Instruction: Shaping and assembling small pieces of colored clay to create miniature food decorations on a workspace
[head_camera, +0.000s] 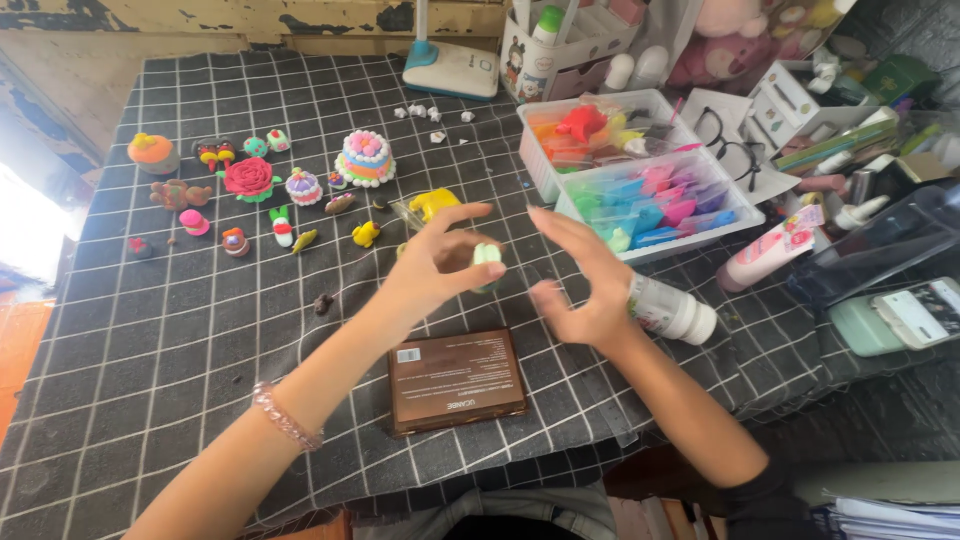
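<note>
At upper right of the surface (150, 330), two white trays stand side by side: the rear tray (545, 165) holds orange, red and yellow clay packs, the front tray (745, 215) blue, pink and green ones. Above the surface's middle, the left hand (435, 265) pinches a pale green clay lump (487, 256) between thumb and fingers (478, 212). The right hand (585, 285) is open, fingers spread, holding nothing, just beside the lump. A white bottle (675, 312) lies beneath it, a brown box (455, 380) nearer the person.

Two hands (440, 262), one brown box (456, 379), two clear trays (640, 195), one white bottle (672, 310).
</note>
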